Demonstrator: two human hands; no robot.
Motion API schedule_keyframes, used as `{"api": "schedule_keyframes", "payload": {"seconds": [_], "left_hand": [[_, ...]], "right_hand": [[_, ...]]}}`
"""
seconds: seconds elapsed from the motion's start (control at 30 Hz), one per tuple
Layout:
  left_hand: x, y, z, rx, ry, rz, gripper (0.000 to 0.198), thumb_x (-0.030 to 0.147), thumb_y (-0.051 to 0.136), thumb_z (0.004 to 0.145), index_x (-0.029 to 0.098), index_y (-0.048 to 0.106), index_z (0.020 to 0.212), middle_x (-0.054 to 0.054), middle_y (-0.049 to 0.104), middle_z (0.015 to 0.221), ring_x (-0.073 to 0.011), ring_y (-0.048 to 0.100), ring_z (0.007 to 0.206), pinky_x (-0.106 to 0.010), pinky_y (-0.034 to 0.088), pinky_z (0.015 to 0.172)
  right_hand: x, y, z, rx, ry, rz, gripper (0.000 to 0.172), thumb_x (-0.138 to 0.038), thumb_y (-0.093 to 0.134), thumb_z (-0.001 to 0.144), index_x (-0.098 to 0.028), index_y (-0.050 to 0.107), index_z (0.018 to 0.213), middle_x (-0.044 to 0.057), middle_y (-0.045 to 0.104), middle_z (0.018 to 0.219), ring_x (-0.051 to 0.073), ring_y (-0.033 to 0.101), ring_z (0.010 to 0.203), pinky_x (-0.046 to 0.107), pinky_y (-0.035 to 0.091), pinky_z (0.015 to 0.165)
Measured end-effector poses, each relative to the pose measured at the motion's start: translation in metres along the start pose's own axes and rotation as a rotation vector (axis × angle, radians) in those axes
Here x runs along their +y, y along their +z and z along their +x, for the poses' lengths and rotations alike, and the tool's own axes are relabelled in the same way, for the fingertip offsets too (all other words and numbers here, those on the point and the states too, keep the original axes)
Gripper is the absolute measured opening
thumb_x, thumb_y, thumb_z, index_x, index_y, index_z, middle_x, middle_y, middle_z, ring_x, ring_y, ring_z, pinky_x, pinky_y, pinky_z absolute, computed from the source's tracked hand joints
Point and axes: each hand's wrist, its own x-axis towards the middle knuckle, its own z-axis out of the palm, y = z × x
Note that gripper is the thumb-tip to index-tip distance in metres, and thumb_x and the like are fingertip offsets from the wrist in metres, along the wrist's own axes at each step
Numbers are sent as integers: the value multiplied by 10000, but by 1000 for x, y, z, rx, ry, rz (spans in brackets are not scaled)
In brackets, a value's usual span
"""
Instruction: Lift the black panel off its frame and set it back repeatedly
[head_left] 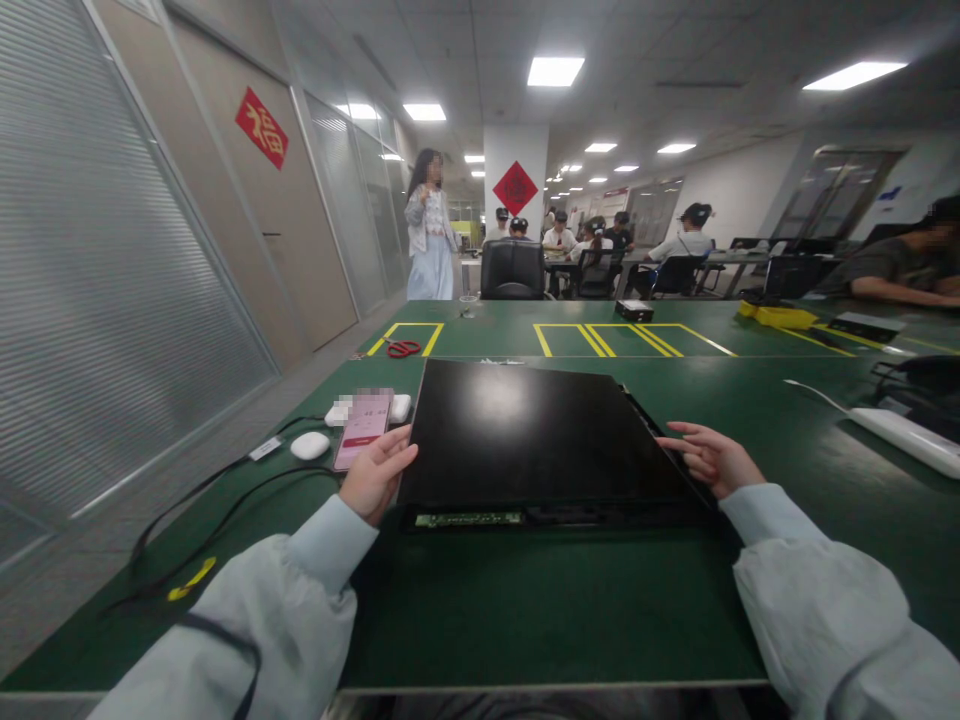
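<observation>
A black LCD screen panel lies in front of me, with a green circuit strip along its near edge. Under its right side shows part of a black frame. My left hand grips the panel's left edge, thumb against the side. At the right edge, my right hand has its fingertips on the panel, one finger stretched a little above the others. How far its fingers reach under the edge is hidden. A phone with a lit screen lies just beyond my left hand.
Left on the green table are a white rounded case, black cables and yellow tape. Red-handled scissors lie farther back. A white power strip and yellow tray are to the right. Several people sit beyond; one person stands.
</observation>
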Motion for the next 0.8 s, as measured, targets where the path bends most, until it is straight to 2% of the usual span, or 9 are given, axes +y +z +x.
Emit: {"api": "schedule_keyframes", "payload": {"seconds": [0.23, 0.47, 0.8], "left_hand": [[5, 3, -7, -107, -72, 25, 735, 464, 1158, 507, 160, 872, 1113, -155, 919, 1052, -437, 839, 1246, -571, 625, 1187], [4, 0, -7, -115, -124, 48, 735, 417, 1164, 524, 138, 847, 1126, -149, 915, 1043, -406, 846, 1237, -565, 595, 1219], [0, 0, -6, -116, -156, 75, 749, 397, 1161, 518, 129, 852, 1146, -166, 912, 1058, -418, 825, 1284, -559, 607, 1206]], "right_hand": [[3, -3, 3, 19, -16, -15, 243, -223, 753, 689, -216, 728, 931, 191, 863, 906, 49, 231, 416, 193, 186, 369], [5, -14, 11, 6, -50, -72, 211, -266, 774, 695, -236, 724, 898, 226, 863, 933, 71, 247, 412, 240, 177, 375], [6, -11, 11, 63, -23, -69, 202, -237, 775, 692, -219, 705, 880, 179, 855, 857, 53, 241, 413, 198, 187, 365]]}}
